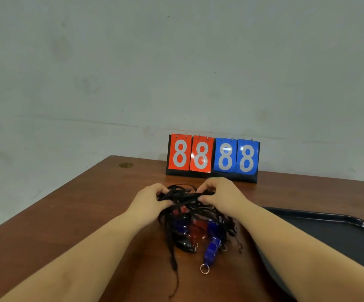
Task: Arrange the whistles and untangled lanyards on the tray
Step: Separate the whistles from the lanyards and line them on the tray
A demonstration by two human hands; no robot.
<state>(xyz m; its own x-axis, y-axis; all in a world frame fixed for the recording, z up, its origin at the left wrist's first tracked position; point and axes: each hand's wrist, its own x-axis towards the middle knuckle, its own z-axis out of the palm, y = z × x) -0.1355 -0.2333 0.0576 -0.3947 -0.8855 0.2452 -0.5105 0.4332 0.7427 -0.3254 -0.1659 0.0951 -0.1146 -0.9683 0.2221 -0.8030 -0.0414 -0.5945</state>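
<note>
Lanyards [185, 199] bunched between both hands: left hand [152, 200] and right hand [219, 196] pinch the black tangle, whistles [211, 249] dangling beneath. Untangling step; next, tease one strand free toward the tray [329, 227] beside the right hand.

We see two bare forearms, no sleeves, watch or rings; the left hand [149, 198] and right hand [222, 194] have slim fingers and short nails.
</note>
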